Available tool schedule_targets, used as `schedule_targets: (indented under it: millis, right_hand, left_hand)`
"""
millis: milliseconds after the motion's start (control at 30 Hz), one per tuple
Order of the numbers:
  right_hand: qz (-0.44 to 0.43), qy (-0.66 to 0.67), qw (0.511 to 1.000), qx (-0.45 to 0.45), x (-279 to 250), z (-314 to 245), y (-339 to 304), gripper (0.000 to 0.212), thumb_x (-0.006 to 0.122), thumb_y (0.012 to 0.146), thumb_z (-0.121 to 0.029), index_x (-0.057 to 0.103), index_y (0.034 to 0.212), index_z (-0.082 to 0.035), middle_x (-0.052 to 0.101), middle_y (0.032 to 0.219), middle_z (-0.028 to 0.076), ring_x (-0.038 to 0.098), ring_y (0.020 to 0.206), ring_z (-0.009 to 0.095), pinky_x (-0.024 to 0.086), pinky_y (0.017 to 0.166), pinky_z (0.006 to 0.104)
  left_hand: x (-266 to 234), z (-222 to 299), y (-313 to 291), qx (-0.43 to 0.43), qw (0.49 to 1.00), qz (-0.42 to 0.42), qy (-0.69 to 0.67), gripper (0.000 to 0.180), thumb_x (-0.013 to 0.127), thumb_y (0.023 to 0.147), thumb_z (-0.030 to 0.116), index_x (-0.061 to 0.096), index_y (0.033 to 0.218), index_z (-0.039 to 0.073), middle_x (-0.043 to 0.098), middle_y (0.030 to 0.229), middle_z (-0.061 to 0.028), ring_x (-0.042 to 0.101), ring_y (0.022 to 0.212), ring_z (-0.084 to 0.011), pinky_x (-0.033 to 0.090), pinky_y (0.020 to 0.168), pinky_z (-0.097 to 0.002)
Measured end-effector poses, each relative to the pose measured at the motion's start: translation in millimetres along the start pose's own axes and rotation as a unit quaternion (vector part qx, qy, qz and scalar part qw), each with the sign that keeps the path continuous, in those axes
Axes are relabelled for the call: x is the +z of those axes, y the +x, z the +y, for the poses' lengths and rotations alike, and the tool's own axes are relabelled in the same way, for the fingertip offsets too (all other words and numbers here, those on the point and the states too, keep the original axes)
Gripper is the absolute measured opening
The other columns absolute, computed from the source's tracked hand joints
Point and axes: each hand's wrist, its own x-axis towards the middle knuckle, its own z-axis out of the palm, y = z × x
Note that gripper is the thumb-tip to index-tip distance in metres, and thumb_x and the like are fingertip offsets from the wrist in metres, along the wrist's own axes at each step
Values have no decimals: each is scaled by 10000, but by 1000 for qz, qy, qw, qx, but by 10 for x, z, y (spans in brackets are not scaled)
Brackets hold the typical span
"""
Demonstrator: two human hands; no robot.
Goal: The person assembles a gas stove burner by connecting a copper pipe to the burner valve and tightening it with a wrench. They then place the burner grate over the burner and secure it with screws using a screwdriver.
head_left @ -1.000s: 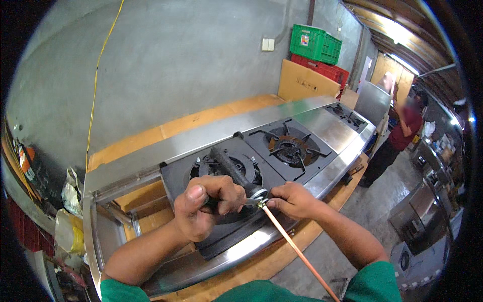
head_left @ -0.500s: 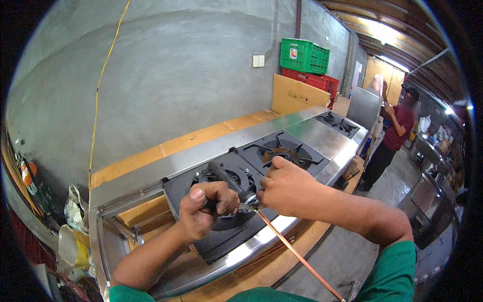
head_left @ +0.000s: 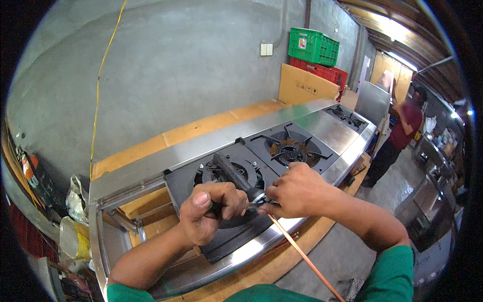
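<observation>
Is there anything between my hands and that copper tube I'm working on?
Nothing visible. The right hand is closed around the copper tube at its upper end, and the left hand grips a black tool handle right beside it, over the stove.

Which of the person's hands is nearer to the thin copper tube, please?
Right. The right hand touches the thin copper tube at its top end; the left hand grips a black tool handle beside it.

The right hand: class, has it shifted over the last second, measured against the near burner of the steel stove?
Yes. The right hand has moved up from the stove's front edge and now overlaps the lower right of the near burner, closer to the left hand.
</observation>
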Motion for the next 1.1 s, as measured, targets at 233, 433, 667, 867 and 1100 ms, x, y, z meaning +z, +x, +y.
schedule_targets:
  millis: [233,433,667,867,1100]
  right_hand:
    - [151,162,973,63,586,12,-127,580,543,911,-599,634,627,-102,601,578,137,621,562,361,433,515,458]
    - [194,337,914,115,925,-57,-145,559,508,949,-575,638,732,-77,591,652,175,608,638,410,438,544,468]
    - [117,74,990,36,278,186,-284,414,532,973,-439,676,771,-108,669,748,92,664,728,317,484,652,436]
    - [-26,-110,993,-39,-250,-59,-59,276,595,911,-351,710,832,-113,688,778,48,690,779,247,489,693,383]
    - [-104,-155,981,-56,-427,-128,41,246,608,873,-324,720,804,-115,692,742,61,704,746,255,507,684,386]
  left_hand:
    - [-14,7,-26,-2,1000,-18,-3,655,357,905,629,412,621,42,404,569,-71,408,583,-225,358,616,-334]
    - [-4,-15,22,15,1000,-22,5,640,344,913,617,411,634,45,404,579,-71,403,591,-221,361,623,-330]
    - [-7,-29,20,10,1000,-5,-5,623,389,888,626,420,606,71,387,544,-71,383,534,-232,387,634,-383]
    - [-59,-35,-5,0,999,-27,-20,652,389,887,653,430,642,50,410,599,-60,403,615,-209,378,652,-335]
    - [-58,-27,-4,-12,999,-27,-27,635,394,880,633,428,645,44,412,602,-64,414,629,-212,377,665,-336]
